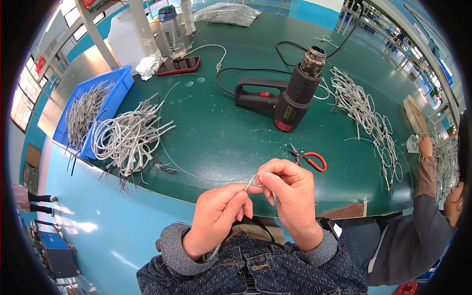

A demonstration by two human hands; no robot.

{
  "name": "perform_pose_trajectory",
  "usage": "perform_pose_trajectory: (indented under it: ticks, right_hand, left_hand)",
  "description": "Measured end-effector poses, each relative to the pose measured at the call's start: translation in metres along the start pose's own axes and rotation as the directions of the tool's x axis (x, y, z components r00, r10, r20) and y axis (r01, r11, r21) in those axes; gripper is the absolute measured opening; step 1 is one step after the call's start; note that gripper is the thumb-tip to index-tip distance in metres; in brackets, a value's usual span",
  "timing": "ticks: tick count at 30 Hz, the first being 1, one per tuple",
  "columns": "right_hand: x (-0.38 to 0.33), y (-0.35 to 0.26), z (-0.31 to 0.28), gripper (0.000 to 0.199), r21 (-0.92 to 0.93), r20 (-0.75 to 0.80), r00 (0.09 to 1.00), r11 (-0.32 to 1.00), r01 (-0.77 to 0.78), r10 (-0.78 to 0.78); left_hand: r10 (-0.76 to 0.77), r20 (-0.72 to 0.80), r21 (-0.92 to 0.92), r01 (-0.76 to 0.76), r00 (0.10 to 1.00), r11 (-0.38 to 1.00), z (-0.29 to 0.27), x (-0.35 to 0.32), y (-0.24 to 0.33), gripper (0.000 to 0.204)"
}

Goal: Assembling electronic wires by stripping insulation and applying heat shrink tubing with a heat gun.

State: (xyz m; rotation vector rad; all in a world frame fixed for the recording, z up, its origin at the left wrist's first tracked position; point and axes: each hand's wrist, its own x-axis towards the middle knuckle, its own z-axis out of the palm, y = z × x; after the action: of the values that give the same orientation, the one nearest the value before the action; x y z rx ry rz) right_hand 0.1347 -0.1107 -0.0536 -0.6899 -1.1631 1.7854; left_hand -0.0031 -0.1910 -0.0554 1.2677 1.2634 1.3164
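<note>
Here, one thin grey cable (250, 185) is pinched by closed left hand (219, 214) and right hand (290, 191) near the heat gun (287, 96); bundles (129, 137) beside it seem unprocessed.

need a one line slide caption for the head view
Both hands, left hand and right hand, pinch a thin grey cable over a green table beside a heat gun.

Table (221, 132): matt green mat, scuffed, pale specks. Cable (250, 185) between both hands: thin, grey, smooth plastic sheath, shiny metal tip. Bundles (129, 137): same grey plastic, slight sheen. Bin (115, 88): glossy blue plastic. Heat gun (287, 93): matt black plastic, burnt dull metal nozzle. Snips (309, 158): red plastic handles, metal blades. Sleeves (314, 253): rough mottled denim cloth. Phone (179, 65): glossy.
</note>
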Motion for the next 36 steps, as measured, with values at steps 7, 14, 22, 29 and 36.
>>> perform_pose_trajectory:
  ticks: [7,14,22,29,36]
  right_hand:
    - [-0.0003,0.0001,0.0014,0.004,-0.022,0.004,1.000,1.000,0.004,-0.004]
    - [-0.0018,-0.0002,0.0052,0.004,-0.076,0.023,0.997,0.994,0.078,-0.076]
    - [-0.0038,0.0003,0.0037,0.004,-0.353,0.096,0.961,0.894,0.276,-0.259]
    - [-0.0048,-0.0037,0.0037,0.010,-0.429,0.126,0.950,0.848,0.311,-0.284]
    - [-0.0047,-0.0061,0.0061,0.008,-0.604,0.184,0.892,0.669,0.434,-0.413]
  left_hand:
    - [0.015,-0.021,0.031,-0.014,1.000,0.999,0.0018,0.0013,0.0017,0.024]
    - [-0.011,0.022,0.071,0.009,1.000,0.997,0.0001,0.0001,0.0008,0.024]
    - [-0.014,-0.058,0.011,0.015,0.998,1.000,0.0010,-0.0005,0.0021,0.016]
    - [0.010,-0.069,-0.041,-0.012,0.998,0.999,-0.0004,-0.0006,-0.0021,0.014]
    - [0.041,-0.094,0.014,-0.039,0.995,0.999,-0.0031,-0.0024,-0.0030,0.015]
